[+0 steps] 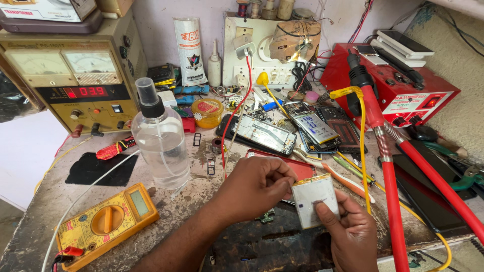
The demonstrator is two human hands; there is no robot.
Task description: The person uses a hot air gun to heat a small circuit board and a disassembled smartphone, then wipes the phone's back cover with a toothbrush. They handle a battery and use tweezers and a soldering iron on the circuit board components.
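My right hand [348, 231] holds a flat silver-white phone battery [315, 199] upright, thumb pressed on its face. My left hand [257, 186] pinches the battery's top left corner with its fingertips. Both hands hover over a dark worn patch of the workbench [272, 247]. Just behind them lies a red phone back cover [297, 166], partly hidden by my left hand.
A clear spray bottle [161, 138] stands left of my hands, a yellow multimeter [106, 221] near the front left. A power supply [70, 75] sits at back left, a red rework station [393, 85] at back right. Opened phones [292, 131] lie mid-bench; red hoses [390, 186] cross the right.
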